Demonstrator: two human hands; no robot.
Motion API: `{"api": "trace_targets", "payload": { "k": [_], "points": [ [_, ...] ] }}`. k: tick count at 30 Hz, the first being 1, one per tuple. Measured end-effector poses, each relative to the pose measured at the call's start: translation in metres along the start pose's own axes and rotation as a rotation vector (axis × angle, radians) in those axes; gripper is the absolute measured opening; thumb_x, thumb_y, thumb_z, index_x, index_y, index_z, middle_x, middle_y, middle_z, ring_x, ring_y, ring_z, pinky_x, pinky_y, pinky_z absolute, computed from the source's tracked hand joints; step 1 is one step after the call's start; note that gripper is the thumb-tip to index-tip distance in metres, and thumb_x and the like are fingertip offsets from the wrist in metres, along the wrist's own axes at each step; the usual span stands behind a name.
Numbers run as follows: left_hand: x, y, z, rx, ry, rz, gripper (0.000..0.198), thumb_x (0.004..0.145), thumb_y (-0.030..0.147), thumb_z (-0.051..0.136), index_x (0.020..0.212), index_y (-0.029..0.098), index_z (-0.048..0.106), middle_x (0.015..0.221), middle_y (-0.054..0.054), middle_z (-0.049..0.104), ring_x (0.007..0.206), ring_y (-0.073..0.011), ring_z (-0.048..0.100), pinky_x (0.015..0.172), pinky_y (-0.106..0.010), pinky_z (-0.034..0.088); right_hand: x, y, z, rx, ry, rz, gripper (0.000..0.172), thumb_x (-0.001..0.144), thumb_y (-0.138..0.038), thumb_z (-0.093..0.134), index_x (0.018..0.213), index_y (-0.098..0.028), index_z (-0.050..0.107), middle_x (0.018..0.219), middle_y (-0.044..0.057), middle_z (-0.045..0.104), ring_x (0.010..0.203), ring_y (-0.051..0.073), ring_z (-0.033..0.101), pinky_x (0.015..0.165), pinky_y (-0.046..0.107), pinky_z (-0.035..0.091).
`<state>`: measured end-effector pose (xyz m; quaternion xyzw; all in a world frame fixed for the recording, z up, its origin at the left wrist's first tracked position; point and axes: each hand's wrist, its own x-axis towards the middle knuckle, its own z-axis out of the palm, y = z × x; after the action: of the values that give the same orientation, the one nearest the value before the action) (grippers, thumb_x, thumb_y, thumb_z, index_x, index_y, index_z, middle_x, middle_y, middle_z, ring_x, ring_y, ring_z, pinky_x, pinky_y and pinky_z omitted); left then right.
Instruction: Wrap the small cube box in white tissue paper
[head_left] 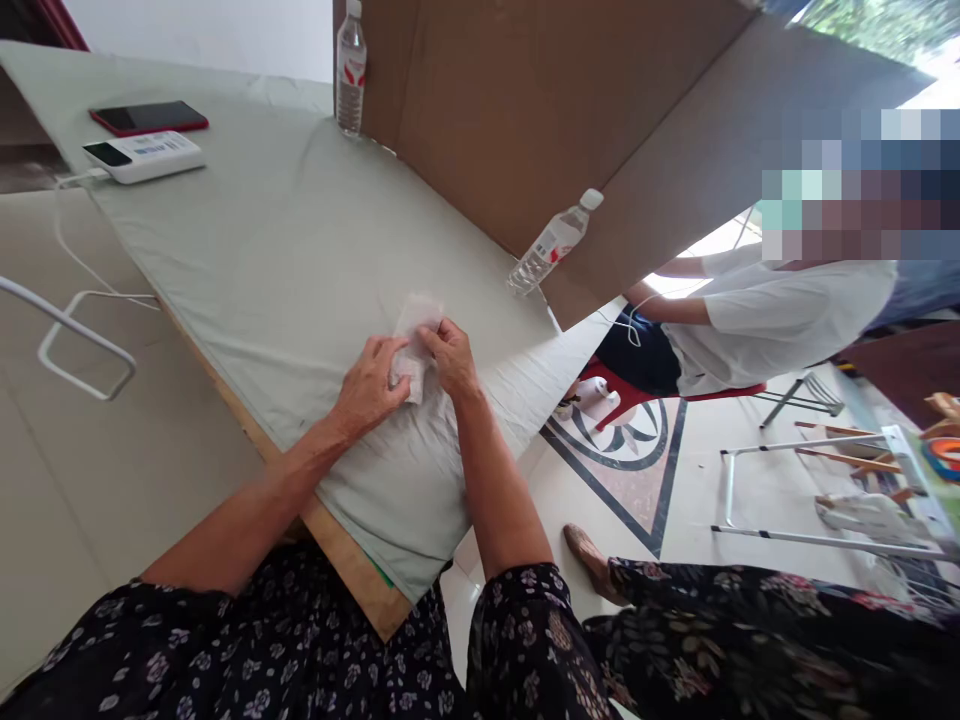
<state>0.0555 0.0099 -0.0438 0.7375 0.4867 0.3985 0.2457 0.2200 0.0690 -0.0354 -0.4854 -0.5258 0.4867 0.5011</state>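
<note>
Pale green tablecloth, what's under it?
A wooden tabletop edge shows at the near corner, with a green sliver beside it. Whatever else the tablecloth covers can't be seen.

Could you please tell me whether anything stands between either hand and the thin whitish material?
Nothing visible does: the left hand and right hand both touch the thin whitish material. The nearer bottle stands apart from them, by the cardboard.
</note>
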Motion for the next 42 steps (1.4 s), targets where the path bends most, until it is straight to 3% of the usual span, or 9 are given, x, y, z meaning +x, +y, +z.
{"api": "trace_targets", "payload": {
  "k": [5, 13, 17, 19, 22, 25, 30, 36, 42],
  "points": [
    [0.006, -0.014, -0.001, -0.133, 0.052, -0.119, 0.089, 0.072, 0.031, 0.075, 0.153, 0.016, 0.041, 0.151, -0.020, 0.048, 0.141, -0.0349, 0.047, 0.110, -0.050, 0.049, -0.030, -0.013, 0.000, -0.054, -0.092, -0.125, 0.024, 0.080, -0.044, 0.070, 0.091, -0.024, 0.066, 0.088, -0.001, 0.068, 0.085, 0.016, 0.063, 0.085, 0.031, 0.051],
    [0.012, -0.021, -0.010, -0.394, -0.164, -0.164, 0.035, 0.070, 0.041, 0.075, 0.096, 0.019, 0.065, 0.144, -0.014, 0.058, 0.117, -0.0257, 0.065, 0.099, -0.040, 0.055, -0.078, -0.016, -0.008, -0.401, -0.143, -0.345, 0.013, 0.088, -0.036, 0.069, 0.094, -0.025, 0.071, 0.116, 0.006, 0.077, 0.119, 0.024, 0.069, 0.111, 0.043, 0.047],
    [0.012, -0.020, -0.012, -0.368, -0.194, -0.147, 0.032, 0.068, 0.037, 0.071, 0.093, 0.018, 0.067, 0.137, -0.015, 0.064, 0.118, -0.0277, 0.066, 0.102, -0.042, 0.053, -0.094, -0.008, -0.007, -0.544, -0.189, -0.386, 0.035, 0.079, -0.033, 0.081, 0.113, -0.029, 0.070, 0.137, 0.009, 0.070, 0.141, 0.030, 0.056, 0.123, 0.051, 0.037],
    [0.013, -0.016, -0.014, -0.361, -0.176, -0.171, 0.031, 0.069, 0.036, 0.068, 0.094, 0.018, 0.068, 0.134, -0.015, 0.066, 0.123, -0.0299, 0.064, 0.105, -0.043, 0.051, -0.092, -0.004, -0.004, -0.562, -0.148, -0.376, 0.029, 0.083, -0.029, 0.075, 0.111, -0.030, 0.070, 0.137, 0.009, 0.070, 0.140, 0.030, 0.056, 0.124, 0.052, 0.036],
    [0.015, -0.009, -0.020, -0.390, -0.164, -0.225, 0.039, 0.071, 0.038, 0.065, 0.104, 0.017, 0.070, 0.134, -0.013, 0.067, 0.120, -0.0294, 0.064, 0.106, -0.042, 0.050, -0.082, -0.001, 0.002, -0.481, -0.024, -0.313, 0.017, 0.086, -0.033, 0.070, 0.102, -0.028, 0.069, 0.126, 0.008, 0.073, 0.127, 0.027, 0.062, 0.118, 0.048, 0.042],
    [0.016, -0.002, -0.029, -0.456, -0.277, -0.241, 0.052, 0.070, 0.041, 0.064, 0.115, 0.016, 0.069, 0.115, -0.008, 0.072, 0.105, -0.0268, 0.065, 0.095, -0.039, 0.053, -0.070, 0.000, 0.007, -0.291, 0.025, -0.119, 0.028, 0.085, -0.051, 0.069, 0.095, -0.025, 0.067, 0.099, 0.004, 0.074, 0.097, 0.021, 0.066, 0.091, 0.037, 0.055],
    [0.015, 0.002, -0.034, -0.598, -0.388, -0.304, 0.066, 0.068, 0.044, 0.071, 0.127, 0.013, 0.062, 0.105, -0.005, 0.071, 0.095, -0.0233, 0.065, 0.083, -0.034, 0.053, -0.063, 0.001, 0.010, -0.173, -0.006, 0.078, 0.042, 0.084, -0.063, 0.060, 0.085, -0.022, 0.062, 0.075, -0.001, 0.061, 0.068, 0.015, 0.055, 0.065, 0.029, 0.048],
    [0.015, -0.001, -0.027, -0.630, -0.359, -0.291, 0.083, 0.067, 0.043, 0.075, 0.141, 0.012, 0.053, 0.125, -0.011, 0.068, 0.108, -0.0260, 0.065, 0.092, -0.037, 0.054, -0.077, -0.001, -0.004, -0.376, 0.299, -0.087, 0.044, 0.090, -0.059, 0.057, 0.114, -0.023, 0.063, 0.118, 0.011, 0.069, 0.107, 0.023, 0.063, 0.094, 0.039, 0.052],
    [0.015, -0.006, -0.025, -0.587, -0.348, -0.304, 0.108, 0.066, 0.049, 0.079, 0.157, 0.007, 0.037, 0.135, -0.018, 0.065, 0.115, -0.0300, 0.065, 0.095, -0.038, 0.055, -0.080, 0.004, -0.008, -0.496, 0.019, -0.197, 0.042, 0.091, -0.059, 0.063, 0.119, -0.027, 0.069, 0.158, 0.011, 0.050, 0.150, 0.028, 0.042, 0.122, 0.049, 0.035]
  ]
}}
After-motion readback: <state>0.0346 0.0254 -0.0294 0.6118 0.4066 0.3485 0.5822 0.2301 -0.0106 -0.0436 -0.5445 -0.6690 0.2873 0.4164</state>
